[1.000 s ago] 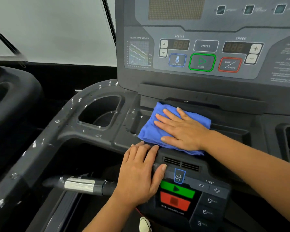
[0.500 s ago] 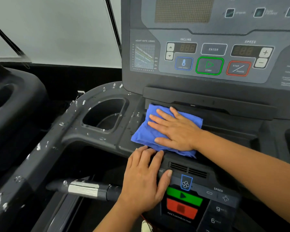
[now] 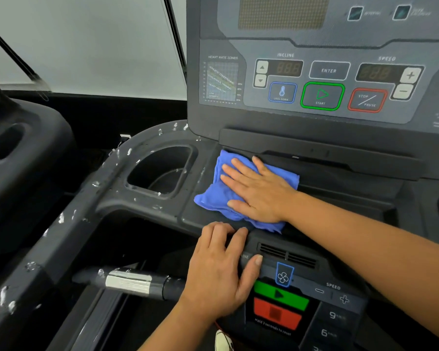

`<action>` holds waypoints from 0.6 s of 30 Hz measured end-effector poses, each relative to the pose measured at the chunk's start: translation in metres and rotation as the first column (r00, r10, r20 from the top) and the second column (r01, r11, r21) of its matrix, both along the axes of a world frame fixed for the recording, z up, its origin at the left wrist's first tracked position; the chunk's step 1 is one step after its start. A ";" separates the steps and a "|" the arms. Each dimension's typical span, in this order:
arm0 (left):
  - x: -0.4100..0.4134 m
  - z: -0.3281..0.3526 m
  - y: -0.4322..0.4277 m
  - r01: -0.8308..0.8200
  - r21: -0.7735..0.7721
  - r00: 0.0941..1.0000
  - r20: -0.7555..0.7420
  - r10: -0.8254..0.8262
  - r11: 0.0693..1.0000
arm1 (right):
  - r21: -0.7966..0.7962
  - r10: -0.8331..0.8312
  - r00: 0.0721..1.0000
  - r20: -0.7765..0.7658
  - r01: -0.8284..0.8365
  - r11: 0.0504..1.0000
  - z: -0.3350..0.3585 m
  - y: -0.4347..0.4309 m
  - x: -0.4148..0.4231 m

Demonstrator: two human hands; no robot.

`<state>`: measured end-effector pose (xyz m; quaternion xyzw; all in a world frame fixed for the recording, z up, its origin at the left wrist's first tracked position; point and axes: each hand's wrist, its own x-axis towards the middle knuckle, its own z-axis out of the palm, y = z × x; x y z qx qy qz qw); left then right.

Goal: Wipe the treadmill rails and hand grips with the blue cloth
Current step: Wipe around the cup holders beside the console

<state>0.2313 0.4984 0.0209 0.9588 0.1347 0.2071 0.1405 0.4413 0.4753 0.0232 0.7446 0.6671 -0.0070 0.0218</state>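
My right hand (image 3: 257,190) lies flat, fingers straight, pressing the folded blue cloth (image 3: 214,198) onto the dark tray below the treadmill console. My left hand (image 3: 219,272) rests on the front edge of the lower control panel, fingers draped over its top and thumb beside the fan button. The left rail (image 3: 61,224) curves from the console toward me and is speckled with white droplets. A hand grip (image 3: 129,282) with a silver sensor band juts out left of my left hand.
A cup holder (image 3: 162,171) is sunk into the rail just left of the cloth. The upright console (image 3: 322,95) with start and stop buttons rises behind the tray. Green and red buttons (image 3: 279,305) sit by my left thumb. Another machine (image 3: 18,153) stands at the left.
My right hand has slid the cloth a little to the left across the tray, toward the cup holder. My left hand has stayed on the panel edge.
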 end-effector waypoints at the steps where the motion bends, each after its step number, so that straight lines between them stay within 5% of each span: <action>1: 0.000 0.000 0.000 -0.004 -0.006 1.000 -0.001 0.004 1.000 | -0.017 -0.017 1.000 -0.001 0.017 1.000 0.001 0.008 -0.005; 7: -0.002 0.002 -0.001 -0.010 0.016 1.000 -0.011 0.010 1.000 | -0.105 0.174 0.962 -0.210 -0.199 0.974 0.008 -0.019 0.008; 13: -0.027 -0.003 0.004 -0.113 0.070 0.972 -0.200 0.124 0.991 | -0.035 -0.010 1.000 0.020 0.011 0.999 0.005 -0.029 0.008; 18: -0.041 -0.010 0.020 -0.044 0.067 0.965 -0.257 0.060 0.997 | -0.114 0.101 0.975 -0.197 -0.125 0.986 0.008 -0.020 -0.001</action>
